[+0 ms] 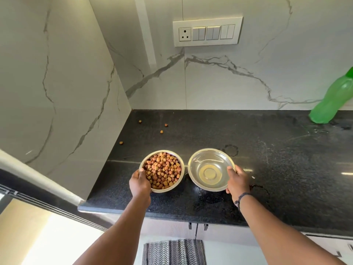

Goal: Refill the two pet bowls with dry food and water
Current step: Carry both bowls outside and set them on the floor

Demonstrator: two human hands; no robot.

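Note:
Two steel pet bowls sit side by side near the front of the black counter (267, 169). The left bowl (178, 180) is heaped with brown dry food (162, 170). The right bowl (194, 165) holds clear water. My left hand (139, 183) grips the near left rim of the food bowl, thumb over the edge. My right hand (237, 180) grips the right rim of the water bowl, thumb inside the edge. A green plastic bottle (332, 100) stands at the counter's far right against the wall.
Several loose kibble pieces (162, 131) lie on the counter behind the bowls, toward the left corner. Marble walls close the left and back. A switch panel (207, 32) is on the back wall. Wet patches mark the counter around the water bowl. A striped mat (174, 252) lies on the floor below.

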